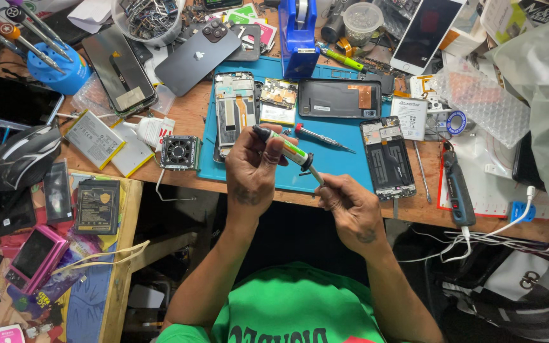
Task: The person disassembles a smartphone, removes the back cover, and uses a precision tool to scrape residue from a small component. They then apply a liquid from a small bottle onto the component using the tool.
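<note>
Green cloth of the person's shirt [300, 305] fills the near edge, and both forearms reach up from it over the wooden worktop [185, 114]. The left hand [252, 168] has its fingers clenched round the barrel of a slim green-and-white pen-shaped tool with a black cap [285, 148], held slanting just above the worktop's near edge. The right hand [349, 206] pinches the tool's thin metal tip between its fingers, so the tool spans the two hands. Judging by this, the tool is only being readied: nothing touches a phone yet. Just beyond, on the blue rubber mat [325, 162], lie a red-handled precision screwdriver [322, 137] and three opened smartphone bodies [235, 111] with their backs off, boards bare. Farther off stands a blue tape dispenser [298, 38].
</note>
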